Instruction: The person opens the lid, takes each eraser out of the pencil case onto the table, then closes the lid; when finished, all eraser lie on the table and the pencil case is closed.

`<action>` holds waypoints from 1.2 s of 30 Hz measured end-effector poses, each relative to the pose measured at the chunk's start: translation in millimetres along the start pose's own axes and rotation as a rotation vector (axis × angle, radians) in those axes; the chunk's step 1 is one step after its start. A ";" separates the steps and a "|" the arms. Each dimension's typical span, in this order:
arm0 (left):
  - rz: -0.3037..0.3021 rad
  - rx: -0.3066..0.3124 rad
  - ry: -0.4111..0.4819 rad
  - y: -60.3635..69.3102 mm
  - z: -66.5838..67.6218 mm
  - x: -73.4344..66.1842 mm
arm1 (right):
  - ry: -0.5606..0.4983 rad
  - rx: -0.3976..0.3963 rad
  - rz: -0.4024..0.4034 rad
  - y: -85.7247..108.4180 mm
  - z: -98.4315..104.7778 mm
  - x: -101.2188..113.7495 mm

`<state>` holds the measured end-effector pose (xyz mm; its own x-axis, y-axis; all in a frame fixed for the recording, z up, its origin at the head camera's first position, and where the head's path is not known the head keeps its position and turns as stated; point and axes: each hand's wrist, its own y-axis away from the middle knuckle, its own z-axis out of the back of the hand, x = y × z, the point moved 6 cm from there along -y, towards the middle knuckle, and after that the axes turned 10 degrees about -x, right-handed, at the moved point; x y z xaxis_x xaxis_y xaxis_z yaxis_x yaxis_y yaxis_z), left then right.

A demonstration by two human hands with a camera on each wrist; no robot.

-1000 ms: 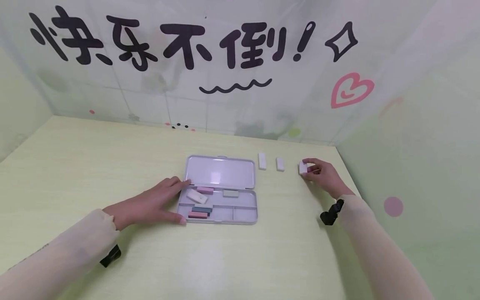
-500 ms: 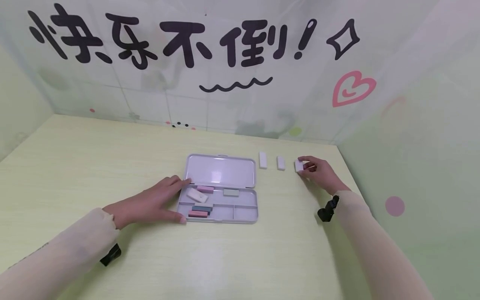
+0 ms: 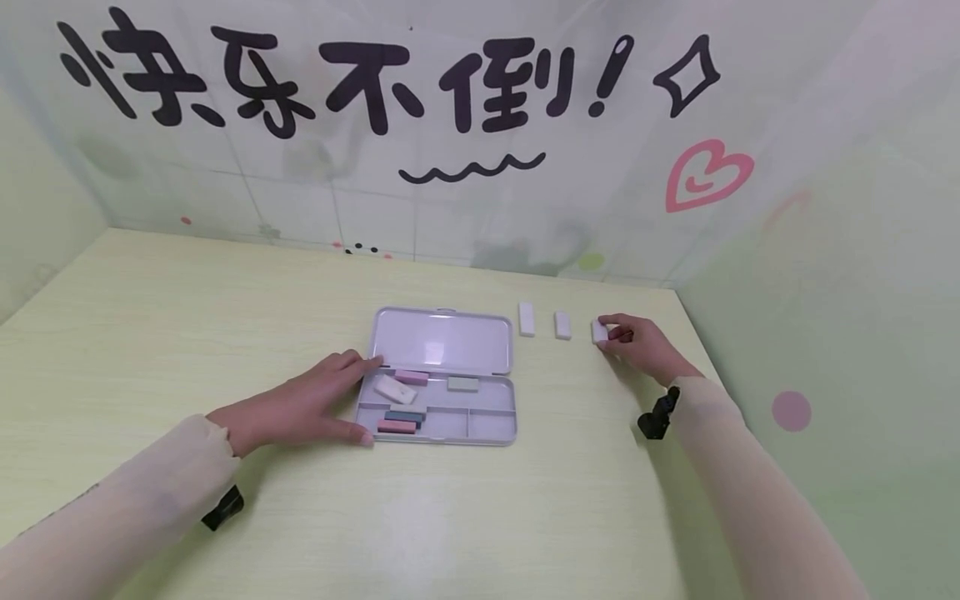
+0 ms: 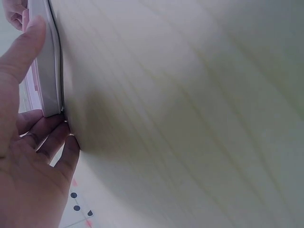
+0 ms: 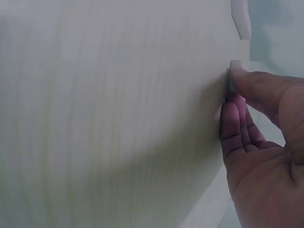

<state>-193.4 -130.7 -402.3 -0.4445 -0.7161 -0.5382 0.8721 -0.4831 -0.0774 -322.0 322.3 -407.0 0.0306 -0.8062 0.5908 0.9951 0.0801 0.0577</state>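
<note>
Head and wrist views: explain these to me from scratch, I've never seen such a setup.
There is no machine arm here, just a person's two bare hands. The head picture looks forward and down from the person's head; the others are taken from each wrist. On the table lies an open case with small blocks inside, and two white blocks lie to its right. The left hand touches the case's left end. The right hand pinches another white block.
</note>
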 end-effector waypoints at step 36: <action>0.016 -0.003 0.012 -0.2 -1.5 4.7 | 0.227 0.338 0.769 87.0 -113.2 215.9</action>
<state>-195.3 -133.2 -406.1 -0.4278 -0.7174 -0.5498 0.8798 -0.4700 -0.0714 -218.3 88.8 -365.4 0.7371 -0.5512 0.3910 0.6102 0.7915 -0.0345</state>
